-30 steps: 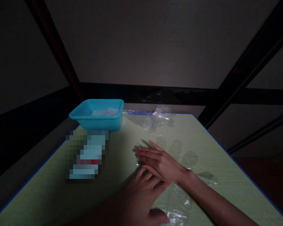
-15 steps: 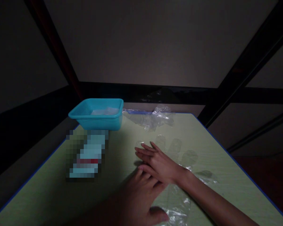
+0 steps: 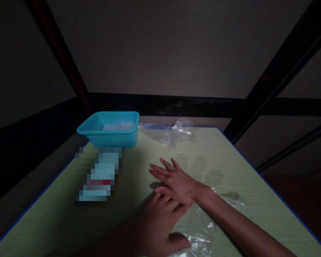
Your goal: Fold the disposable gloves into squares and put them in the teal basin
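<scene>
A clear disposable plastic glove (image 3: 199, 226) lies flat on the table, its fingers spread toward the far edge. My right hand (image 3: 176, 182) reaches across the glove from the right, palm down and fingers stretched apart toward the left. Beneath it, my left hand (image 3: 160, 221) comes in from the lower left with its thumb out to the side over the glove's lower part. The left fingertips are partly covered by the right hand, so their contact with the glove is hard to see. Neither hand visibly grips anything.
A turquoise plastic basin (image 3: 112, 139) with whitish contents stands at the far left of the pale table (image 3: 246, 185). Crumpled clear plastic (image 3: 182, 130) lies by the far edge. A blurred-out flat light-blue item (image 3: 103, 171) rests before the basin. A wall (image 3: 160, 53) rises behind.
My right hand has shifted slightly left, and its fingers have spread wider. My left hand stays nearly in place, and the glove still lies flat.
</scene>
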{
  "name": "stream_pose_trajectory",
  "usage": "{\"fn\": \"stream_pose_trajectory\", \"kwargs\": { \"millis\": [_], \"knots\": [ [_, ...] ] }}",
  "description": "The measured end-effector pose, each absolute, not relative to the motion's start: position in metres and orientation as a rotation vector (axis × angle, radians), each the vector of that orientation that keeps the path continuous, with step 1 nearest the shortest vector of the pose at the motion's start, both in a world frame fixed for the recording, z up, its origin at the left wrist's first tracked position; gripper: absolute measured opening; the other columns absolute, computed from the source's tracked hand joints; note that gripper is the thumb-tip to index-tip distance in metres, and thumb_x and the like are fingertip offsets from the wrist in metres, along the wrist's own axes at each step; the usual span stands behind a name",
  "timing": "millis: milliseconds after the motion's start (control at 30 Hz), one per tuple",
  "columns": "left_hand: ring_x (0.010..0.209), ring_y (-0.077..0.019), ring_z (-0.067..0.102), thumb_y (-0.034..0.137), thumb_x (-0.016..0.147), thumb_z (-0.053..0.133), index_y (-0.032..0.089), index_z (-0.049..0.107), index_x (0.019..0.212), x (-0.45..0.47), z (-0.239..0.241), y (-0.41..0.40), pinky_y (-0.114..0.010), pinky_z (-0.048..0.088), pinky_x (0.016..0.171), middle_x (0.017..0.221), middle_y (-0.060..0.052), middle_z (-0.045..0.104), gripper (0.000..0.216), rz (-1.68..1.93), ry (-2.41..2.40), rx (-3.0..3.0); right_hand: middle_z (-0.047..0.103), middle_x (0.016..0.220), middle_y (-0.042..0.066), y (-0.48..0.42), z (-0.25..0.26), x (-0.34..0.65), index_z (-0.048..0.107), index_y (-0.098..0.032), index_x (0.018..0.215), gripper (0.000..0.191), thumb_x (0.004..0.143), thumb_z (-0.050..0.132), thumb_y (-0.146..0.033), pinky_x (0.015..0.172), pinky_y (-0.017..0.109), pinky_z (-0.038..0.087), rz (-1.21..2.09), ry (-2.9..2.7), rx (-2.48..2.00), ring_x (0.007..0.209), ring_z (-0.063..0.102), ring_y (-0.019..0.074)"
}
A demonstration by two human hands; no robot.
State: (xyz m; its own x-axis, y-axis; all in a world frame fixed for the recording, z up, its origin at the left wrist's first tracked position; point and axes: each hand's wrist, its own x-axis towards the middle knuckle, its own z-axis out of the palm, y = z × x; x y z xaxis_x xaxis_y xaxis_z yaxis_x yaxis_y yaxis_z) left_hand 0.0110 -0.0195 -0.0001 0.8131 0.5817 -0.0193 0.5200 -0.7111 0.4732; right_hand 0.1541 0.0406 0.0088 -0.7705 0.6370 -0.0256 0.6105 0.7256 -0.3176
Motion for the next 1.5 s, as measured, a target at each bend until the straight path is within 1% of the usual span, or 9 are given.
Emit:
{"fn": "stream_pose_trajectory", "kwargs": {
  "millis": [400,633,767,900,967,1033,1100,1300,1500],
  "knots": [
    [0.126,-0.0342,0.032,0.049,0.077,0.057,0.025,0.023,0.14,0.012,0.002,-0.017,-0.056,0.023,0.101,0.144,-0.008,0.032,0.075,0.04,0.809,2.561,0.015,0.149,0.002,0.052,0.01,0.149,0.027,-0.026,0.14,0.061,0.088,0.021,-0.06,0.106,0.059,0.003,0.584,-2.873,-1.049,0.135,0.001,0.0339],
    [0.131,-0.0312,0.025,0.052,0.079,0.053,0.024,0.022,0.141,0.012,0.001,-0.015,-0.053,0.014,0.106,0.146,-0.007,0.028,0.074,0.063,0.769,2.614,0.015,0.149,0.004,0.06,0.002,0.145,0.028,-0.026,0.139,0.062,0.088,0.02,-0.061,0.108,0.053,0.0,0.645,-2.789,-1.043,0.136,-0.001,0.0293],
    [0.136,-0.0293,0.011,0.05,0.08,0.053,0.023,0.021,0.141,0.011,0.001,-0.013,-0.053,0.007,0.108,0.149,-0.006,0.015,0.074,0.077,0.721,2.662,0.017,0.148,0.005,0.067,0.018,0.165,0.02,-0.021,0.141,0.062,0.091,0.013,-0.056,0.11,0.043,0.013,0.97,-2.496,-0.982,0.136,0.013,0.0189],
    [0.136,-0.0277,0.009,0.051,0.079,0.054,0.024,0.022,0.14,0.004,0.001,-0.006,-0.052,0.006,0.109,0.149,-0.005,0.015,0.074,0.113,0.622,2.691,0.043,0.137,0.009,0.065,0.031,0.208,0.041,-0.017,0.132,0.06,0.092,0.015,-0.053,0.107,0.042,0.026,1.034,-2.168,-0.94,0.126,0.039,0.019],
    [0.136,-0.0282,0.013,0.052,0.078,0.054,0.025,0.023,0.14,-0.001,0.002,-0.001,-0.051,0.007,0.109,0.148,-0.005,0.018,0.074,0.134,0.565,2.687,0.052,0.129,0.009,0.059,0.033,0.229,0.052,-0.018,0.123,0.053,0.092,0.026,-0.052,0.103,0.044,0.032,1.005,-2.169,-0.986,0.119,0.048,0.0209],
    [0.135,-0.029,0.016,0.052,0.077,0.056,0.026,0.023,0.14,-0.006,0.004,0.004,-0.052,0.008,0.109,0.148,-0.006,0.02,0.075,0.137,0.524,2.682,0.054,0.127,0.007,0.051,0.031,0.243,0.052,-0.02,0.123,0.045,0.09,0.038,-0.048,0.1,0.045,0.037,0.953,-2.216,-1.051,0.116,0.051,0.0212],
    [0.134,-0.0298,0.018,0.052,0.076,0.057,0.028,0.024,0.14,-0.011,0.007,0.008,-0.052,0.009,0.108,0.147,-0.005,0.022,0.076,0.13,0.51,2.678,0.052,0.13,0.008,0.044,0.028,0.249,0.048,-0.02,0.127,0.045,0.089,0.044,-0.044,0.101,0.045,0.036,0.854,-2.319,-1.067,0.119,0.048,0.0211],
    [0.134,-0.0298,0.019,0.045,0.072,0.062,0.024,0.035,0.136,-0.018,0.015,0.012,-0.052,0.01,0.108,0.146,-0.007,0.026,0.072,0.088,0.572,2.669,0.031,0.143,0.012,0.037,0.021,0.24,0.031,-0.019,0.137,0.071,0.08,0.053,-0.054,0.108,0.052,0.014,0.62,-2.711,-1.069,0.133,0.025,0.0242],
    [0.132,-0.0278,0.027,0.034,0.074,0.06,0.023,0.046,0.126,-0.02,0.012,0.011,-0.051,0.013,0.108,0.144,-0.007,0.031,0.055,0.201,0.608,2.72,0.022,0.146,0.014,0.038,0.014,0.241,0.028,-0.019,0.138,0.08,0.074,0.057,-0.057,0.108,0.053,0.011,0.606,-2.79,-1.104,0.135,0.017,0.0261]
  ]
}}
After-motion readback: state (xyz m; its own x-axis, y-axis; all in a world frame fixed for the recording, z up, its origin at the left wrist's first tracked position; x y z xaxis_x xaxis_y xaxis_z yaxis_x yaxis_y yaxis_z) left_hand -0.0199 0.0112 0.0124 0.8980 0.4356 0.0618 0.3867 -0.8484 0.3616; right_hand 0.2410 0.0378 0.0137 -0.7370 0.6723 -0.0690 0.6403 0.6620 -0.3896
